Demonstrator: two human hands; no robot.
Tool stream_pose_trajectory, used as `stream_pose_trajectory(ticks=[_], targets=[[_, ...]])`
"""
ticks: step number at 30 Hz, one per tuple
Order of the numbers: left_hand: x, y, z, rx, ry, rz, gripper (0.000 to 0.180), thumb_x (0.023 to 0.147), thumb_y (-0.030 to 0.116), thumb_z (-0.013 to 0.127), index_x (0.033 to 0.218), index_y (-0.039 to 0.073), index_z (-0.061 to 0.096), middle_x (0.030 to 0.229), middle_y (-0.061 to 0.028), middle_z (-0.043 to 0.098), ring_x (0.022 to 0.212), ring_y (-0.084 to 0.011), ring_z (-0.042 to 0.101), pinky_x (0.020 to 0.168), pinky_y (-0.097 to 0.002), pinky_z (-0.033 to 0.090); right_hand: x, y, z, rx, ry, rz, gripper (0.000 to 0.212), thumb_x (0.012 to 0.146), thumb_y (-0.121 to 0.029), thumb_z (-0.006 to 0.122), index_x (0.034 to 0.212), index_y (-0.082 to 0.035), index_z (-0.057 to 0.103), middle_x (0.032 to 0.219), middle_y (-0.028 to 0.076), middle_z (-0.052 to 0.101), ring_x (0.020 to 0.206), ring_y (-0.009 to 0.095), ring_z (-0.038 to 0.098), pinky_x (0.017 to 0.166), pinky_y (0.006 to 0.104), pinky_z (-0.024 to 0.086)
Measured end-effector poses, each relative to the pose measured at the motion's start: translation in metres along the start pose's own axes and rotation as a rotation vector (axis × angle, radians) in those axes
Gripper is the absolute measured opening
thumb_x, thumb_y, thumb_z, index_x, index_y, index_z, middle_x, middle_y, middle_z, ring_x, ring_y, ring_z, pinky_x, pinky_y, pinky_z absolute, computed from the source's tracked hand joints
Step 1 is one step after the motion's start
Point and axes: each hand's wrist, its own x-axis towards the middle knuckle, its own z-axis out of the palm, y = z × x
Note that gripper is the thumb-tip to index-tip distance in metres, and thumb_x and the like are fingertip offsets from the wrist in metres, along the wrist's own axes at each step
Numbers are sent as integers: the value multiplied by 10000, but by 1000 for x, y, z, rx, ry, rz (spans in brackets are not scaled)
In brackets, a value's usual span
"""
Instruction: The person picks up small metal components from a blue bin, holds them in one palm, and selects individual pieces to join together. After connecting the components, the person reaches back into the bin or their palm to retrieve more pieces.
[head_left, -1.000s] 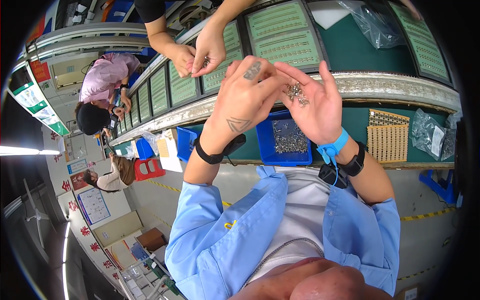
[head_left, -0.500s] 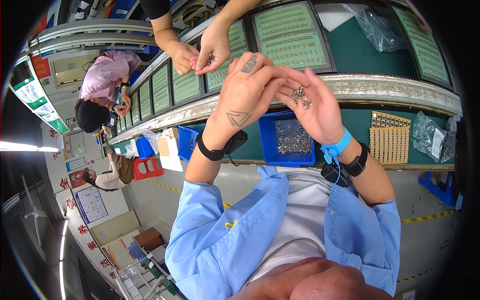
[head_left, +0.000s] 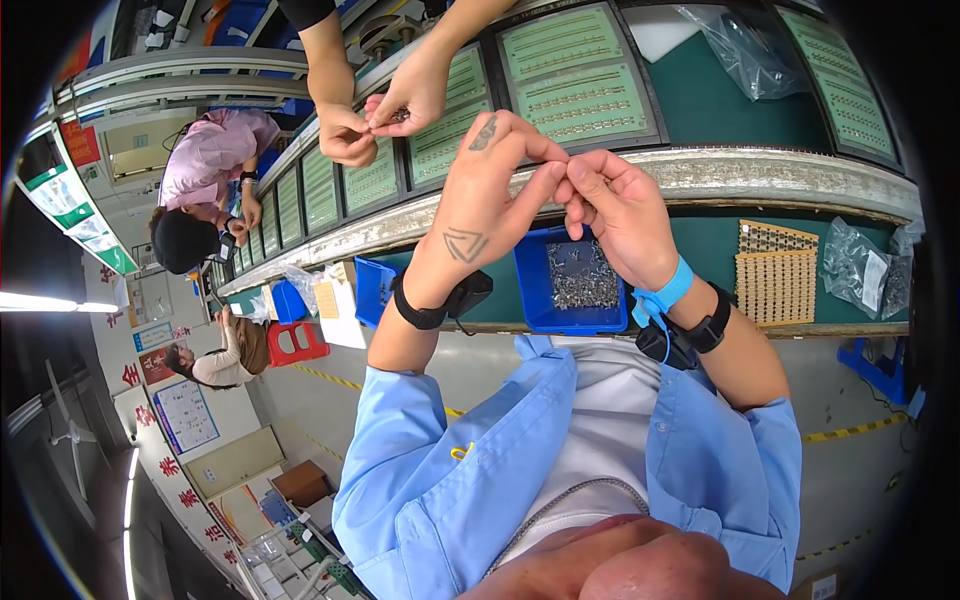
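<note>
Above the work line, my left hand (head_left: 487,200) and my right hand (head_left: 625,215) meet at the fingertips. The thumb and forefinger of my left hand are pinched together, and what they hold is too small to make out. Curled fingers on my right hand close over the small metal parts, which its palm now hides. Below the hands, a blue bin (head_left: 538,290) holds a heap of small shiny metal parts (head_left: 590,283). Just beyond the hands lies a green board (head_left: 575,95) with rows of metal pieces, set in a dark frame.
Opposite, a co-worker's hands (head_left: 385,115) hold small parts over the boards. To the right are tan perforated panels (head_left: 776,275) and clear plastic bags (head_left: 855,268). A metal rail (head_left: 770,175) runs along the line. Another blue bin (head_left: 375,290) stands at left.
My right hand has gone from an open palm showing metal parts to curled fingers, its thumb meeting my left fingertips. The co-worker's hands have shifted slightly left.
</note>
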Motion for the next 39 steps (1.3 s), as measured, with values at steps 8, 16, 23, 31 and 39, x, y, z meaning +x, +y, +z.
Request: stream_pose_trajectory(ticks=[8, 16, 23, 31, 39], targets=[[17, -3, -8, -162, -123, -59, 88, 862, 65, 711, 911, 2, 674, 879, -114, 612, 900, -307, 580, 801, -405, 475, -1, -6, 4, 46, 96, 23, 190, 1062, -239, 619, 1039, -51, 619, 826, 13, 614, 639, 54, 514, 536, 227, 448], [59, -28, 22, 2, -150, 21, 85, 875, 93, 685, 893, 12, 670, 892, -118, 637, 908, -307, 602, 798, -416, 486, 1, -17, 1, 204, 138, -59, 166, 1064, -211, 599, 1015, -53, 608, 658, -45, 438, 559, 25, 348, 462, 217, 236], [97, -56, 77, 277, -63, 199, 118, 904, 137, 677, 898, 19, 671, 906, -126, 655, 935, -327, 621, 830, -454, 510, -1, -17, 2, 176, 79, 4, 172, 1060, -203, 597, 987, -48, 605, 625, -82, 343, 516, 16, 264, 453, 221, 186], [103, -58, 82, 504, -236, 173, 187, 931, 183, 633, 911, 1, 672, 1036, -155, 693, 1109, -342, 620, 940, -497, 526, -5, -20, 10, 149, 85, 40, 193, 1055, -213, 616, 970, -40, 605, 622, -101, 321, 502, 9, 239, 449, 217, 172], [105, -56, 85, 521, -240, 183, 189, 927, 177, 639, 900, -6, 675, 1040, -141, 682, 1102, -333, 617, 942, -515, 525, -4, -19, 10, 162, 77, 37, 196, 1052, -215, 625, 970, -38, 608, 628, -105, 324, 507, 4, 237, 450, 214, 170]])
